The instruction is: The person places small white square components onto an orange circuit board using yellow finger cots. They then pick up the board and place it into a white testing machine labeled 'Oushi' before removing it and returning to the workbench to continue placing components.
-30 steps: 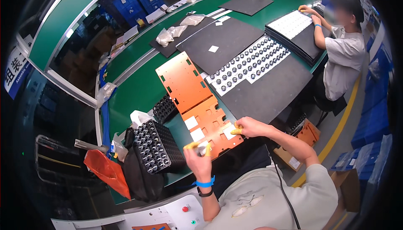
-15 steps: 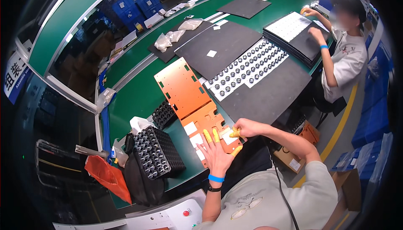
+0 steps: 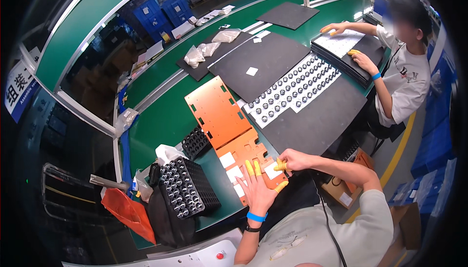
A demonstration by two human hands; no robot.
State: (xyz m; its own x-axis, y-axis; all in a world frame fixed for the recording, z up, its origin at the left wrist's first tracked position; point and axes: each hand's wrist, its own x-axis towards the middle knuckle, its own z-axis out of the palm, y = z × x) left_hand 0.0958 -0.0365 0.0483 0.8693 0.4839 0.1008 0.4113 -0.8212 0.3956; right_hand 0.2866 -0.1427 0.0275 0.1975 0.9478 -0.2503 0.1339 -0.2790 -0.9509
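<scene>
An orange panel (image 3: 218,113) lies flat on the green table, and a second orange panel with cutouts (image 3: 241,145) lies against its near end. My left hand (image 3: 260,189), with yellow finger cots, is spread flat on the near panel. White square pieces (image 3: 227,159) lie on that panel along its left side, partly under my left fingers. At the panel's right edge my right hand (image 3: 293,160), also in yellow finger cots, has its fingers pinched at the side of another white square (image 3: 273,171). Whether that square is fully stuck down I cannot tell.
Black trays of round parts (image 3: 183,189) stand left of the panels. White sheets with rows of black round parts (image 3: 297,84) lie on black boards (image 3: 312,116). A co-worker's hands (image 3: 363,61) are over a stack of black boards at far right. An orange bag (image 3: 127,213) hangs at left.
The whole view has shifted slightly. My hands keep nearly the same places on the panel. The co-worker's hands have moved over the white sheet and the stack.
</scene>
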